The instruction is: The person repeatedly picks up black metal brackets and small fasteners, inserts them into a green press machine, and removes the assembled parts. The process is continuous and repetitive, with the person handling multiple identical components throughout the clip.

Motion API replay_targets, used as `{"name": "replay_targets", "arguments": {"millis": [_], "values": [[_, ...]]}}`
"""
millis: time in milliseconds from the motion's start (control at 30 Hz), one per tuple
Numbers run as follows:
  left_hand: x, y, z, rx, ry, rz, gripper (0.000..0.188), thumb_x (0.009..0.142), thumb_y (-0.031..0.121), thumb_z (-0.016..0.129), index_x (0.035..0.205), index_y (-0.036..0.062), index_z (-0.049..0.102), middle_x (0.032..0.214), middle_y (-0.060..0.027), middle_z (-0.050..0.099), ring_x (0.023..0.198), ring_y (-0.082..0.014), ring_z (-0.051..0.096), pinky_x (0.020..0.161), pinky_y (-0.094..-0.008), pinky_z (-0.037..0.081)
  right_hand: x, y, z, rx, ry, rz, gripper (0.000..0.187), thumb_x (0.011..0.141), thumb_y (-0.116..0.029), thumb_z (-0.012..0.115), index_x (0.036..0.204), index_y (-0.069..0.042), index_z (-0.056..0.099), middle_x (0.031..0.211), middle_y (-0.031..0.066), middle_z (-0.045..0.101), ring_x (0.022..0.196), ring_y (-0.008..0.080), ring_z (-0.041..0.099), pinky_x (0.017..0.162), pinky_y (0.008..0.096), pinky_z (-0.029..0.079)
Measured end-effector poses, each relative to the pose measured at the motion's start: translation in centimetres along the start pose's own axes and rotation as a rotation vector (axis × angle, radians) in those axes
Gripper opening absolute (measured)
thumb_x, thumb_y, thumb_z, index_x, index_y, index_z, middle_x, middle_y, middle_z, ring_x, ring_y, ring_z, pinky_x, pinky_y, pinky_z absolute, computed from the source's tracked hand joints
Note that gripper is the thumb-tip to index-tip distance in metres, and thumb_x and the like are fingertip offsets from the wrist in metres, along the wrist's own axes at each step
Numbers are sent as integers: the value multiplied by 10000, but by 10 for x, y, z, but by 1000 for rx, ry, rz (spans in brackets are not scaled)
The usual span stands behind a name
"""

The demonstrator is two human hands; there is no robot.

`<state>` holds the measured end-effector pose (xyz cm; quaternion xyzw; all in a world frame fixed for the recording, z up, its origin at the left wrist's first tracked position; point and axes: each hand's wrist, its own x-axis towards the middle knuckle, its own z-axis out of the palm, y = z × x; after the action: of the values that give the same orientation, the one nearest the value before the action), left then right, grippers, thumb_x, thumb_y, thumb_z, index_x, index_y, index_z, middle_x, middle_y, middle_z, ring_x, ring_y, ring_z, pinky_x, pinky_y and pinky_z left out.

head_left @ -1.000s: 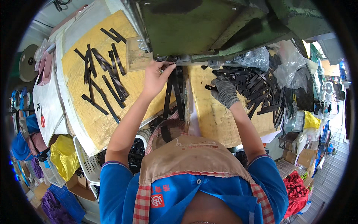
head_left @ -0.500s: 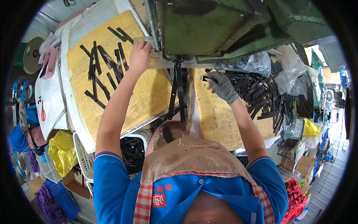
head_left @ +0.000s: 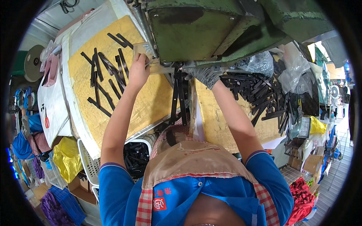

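Observation:
My bare left hand (head_left: 138, 72) is at a small clear tray (head_left: 139, 49) holding tiny shiny metal pieces, left of the green machine (head_left: 188, 35). Its fingertips are pinched together; whatever is between them is too small to make out. My right hand (head_left: 204, 76), in a grey glove, reaches under the machine's lower edge with its fingers closed. Its fingertips are beside the top of two long black metal strips (head_left: 175, 100) that hang down below the machine. What the right fingers grip is hidden there.
Several black metal strips (head_left: 98, 69) lie on the yellow board (head_left: 151, 98) at left. A big heap of black strips (head_left: 262, 94) and clear plastic bags (head_left: 296, 69) lie at right. Below the left board stands a white basket (head_left: 148, 140) of black parts.
My right hand has moved left from the right board, carrying a black piece with a shiny end, to the hanging strips under the machine. The left hand has come down slightly at the tray's edge.

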<state>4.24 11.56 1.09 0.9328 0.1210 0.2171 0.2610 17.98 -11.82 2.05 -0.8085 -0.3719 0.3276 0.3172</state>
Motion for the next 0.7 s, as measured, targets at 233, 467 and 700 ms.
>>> {"name": "replay_targets", "arguments": {"millis": [233,467,700], "values": [[-34,47,-23,-554,-43,-139,205,828,-10,669,1032,-20,652,1026,-140,606,907,-264,647,783,-314,544,-42,-11,28,529,521,-7,475,921,-388,658,1236,-42,574,1143,105,614,965,161,600,706,309,543],[-80,116,-13,-788,-111,-95,184,886,38,658,1062,-15,648,930,-122,657,792,-201,623,716,-301,508,-92,-47,50,901,288,-62,245,928,-237,674,1044,-22,674,864,42,671,708,108,626,613,244,529],[-97,137,-3,-1762,-104,-1045,264,978,282,597,842,62,546,752,-42,583,557,-99,421,513,-239,360,-109,-55,53,146,643,-490,229,798,-118,769,1002,-51,692,918,97,707,808,244,687,729,312,555]]}}
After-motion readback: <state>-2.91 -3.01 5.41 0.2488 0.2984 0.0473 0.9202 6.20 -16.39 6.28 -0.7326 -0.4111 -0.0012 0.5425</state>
